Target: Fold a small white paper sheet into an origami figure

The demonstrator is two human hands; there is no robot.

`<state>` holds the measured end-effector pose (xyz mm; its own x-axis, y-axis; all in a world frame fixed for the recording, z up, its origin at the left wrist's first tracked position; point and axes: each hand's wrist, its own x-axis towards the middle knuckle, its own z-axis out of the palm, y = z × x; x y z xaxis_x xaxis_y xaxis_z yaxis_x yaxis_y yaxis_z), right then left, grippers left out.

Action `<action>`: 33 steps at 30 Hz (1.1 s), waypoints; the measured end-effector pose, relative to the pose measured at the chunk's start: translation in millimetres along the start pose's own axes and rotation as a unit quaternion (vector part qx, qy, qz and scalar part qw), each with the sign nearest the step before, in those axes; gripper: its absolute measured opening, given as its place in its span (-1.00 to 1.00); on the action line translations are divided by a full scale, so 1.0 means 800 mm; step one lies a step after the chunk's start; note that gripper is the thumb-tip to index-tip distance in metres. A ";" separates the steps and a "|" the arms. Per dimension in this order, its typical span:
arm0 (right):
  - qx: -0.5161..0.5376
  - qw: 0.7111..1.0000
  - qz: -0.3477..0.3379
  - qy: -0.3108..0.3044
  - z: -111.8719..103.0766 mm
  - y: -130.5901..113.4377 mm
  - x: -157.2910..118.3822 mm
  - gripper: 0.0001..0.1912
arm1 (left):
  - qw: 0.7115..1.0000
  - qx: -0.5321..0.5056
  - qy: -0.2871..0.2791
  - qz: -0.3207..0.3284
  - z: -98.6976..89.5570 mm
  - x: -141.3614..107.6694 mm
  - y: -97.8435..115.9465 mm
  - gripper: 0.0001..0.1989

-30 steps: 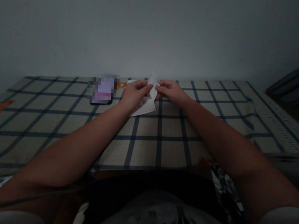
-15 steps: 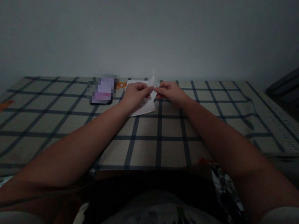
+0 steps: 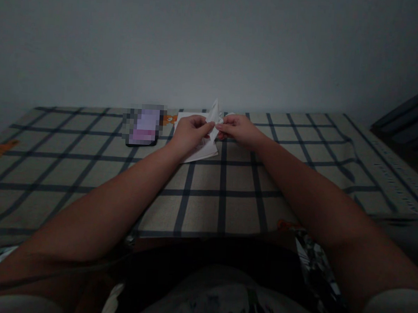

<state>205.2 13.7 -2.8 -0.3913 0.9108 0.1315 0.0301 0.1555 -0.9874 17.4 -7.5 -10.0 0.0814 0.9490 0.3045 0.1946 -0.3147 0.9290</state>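
Note:
A small piece of folded white paper (image 3: 214, 112) with a pointed top stands between my hands. My left hand (image 3: 192, 130) pinches it from the left, thumb and fingers closed together. From the right, my right hand (image 3: 239, 129) grips its other side near the thumb of the left. Part of the paper is hidden behind the fingers. Beneath my left hand lies a flat stack of white paper sheets (image 3: 205, 151), its near corner slightly lifted.
A phone (image 3: 144, 125) with a blurred-out screen lies left of the paper stack. A checked tablecloth (image 3: 206, 207) covers the table, which meets a plain wall (image 3: 215, 44) at the back. Dark slatted furniture (image 3: 410, 120) stands at the far right.
The folded paper has shifted and tilted slightly to the right between my fingers, and a bit of white now shows behind my right hand. Both arms stay nearly in place.

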 end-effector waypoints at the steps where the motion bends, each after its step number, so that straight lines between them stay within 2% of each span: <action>1: -0.003 1.000 0.002 -0.001 0.000 0.000 0.000 -0.72 | 1.000 -0.004 0.001 -0.003 0.001 -0.001 0.000 -0.75; 6: -0.002 1.000 0.014 0.006 0.000 0.000 -0.002 -0.73 | 0.998 -0.050 0.009 -0.032 0.004 -0.002 0.003 -0.80; 10: 0.013 1.000 0.009 0.000 -0.001 0.001 -0.001 -0.71 | 0.996 -0.069 -0.019 -0.050 0.003 -0.001 0.004 -0.78; 15: 0.032 0.999 -0.022 0.008 -0.002 0.000 0.001 -0.85 | 0.993 -0.068 -0.040 -0.083 0.004 -0.002 0.003 -0.80; 18: 0.031 0.999 -0.033 0.015 -0.002 -0.001 0.001 -0.79 | 0.993 -0.070 -0.035 -0.090 0.006 -0.004 0.005 -0.82; 24: 0.036 0.999 -0.029 0.024 -0.001 0.001 0.000 -0.73 | 0.991 -0.090 -0.052 -0.084 0.006 -0.010 0.016 -0.71; 28: 0.045 0.998 -0.028 0.031 -0.002 0.006 0.003 -0.68 | 0.992 -0.086 -0.049 -0.076 0.007 -0.009 0.014 -0.77; 33: -0.010 0.997 -0.052 0.053 -0.003 0.002 0.002 -0.57 | 0.992 -0.078 -0.042 -0.092 0.009 -0.006 0.006 -0.80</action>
<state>207.1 16.3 -3.7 -0.2942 0.9246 0.2420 0.0132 0.2571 -0.9663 24.7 -13.5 -8.3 0.1415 0.9834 0.1140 0.0608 -0.1235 0.9905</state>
